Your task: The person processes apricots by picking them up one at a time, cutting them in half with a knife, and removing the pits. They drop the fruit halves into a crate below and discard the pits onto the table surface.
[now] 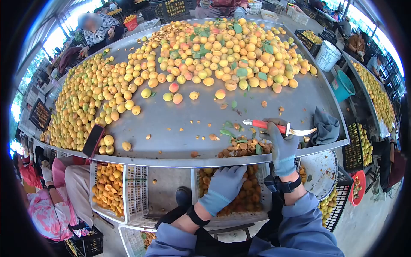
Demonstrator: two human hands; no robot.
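My right hand (282,147), in a grey work glove, is closed around a red-handled knife (260,124) with a curved blade pointing right. It is above the front of the metal table (188,141), beside a pile of apricot pieces and leaves (245,149). My left hand (223,187), also gloved, lies palm down with its fingers extended over a white basket (267,195) below the table edge. Pitted apricots (250,192) fill much of that basket, and part of them is hidden under the hand. Nothing shows in the left hand's grip.
A large heap of apricots (222,55) covers the table's back, with more (94,94) along its left. A phone (93,140) leans at the front left edge. A dark cloth (326,127) lies right. Another basket of apricot halves (109,184) stands left. A person (220,8) is across the table.
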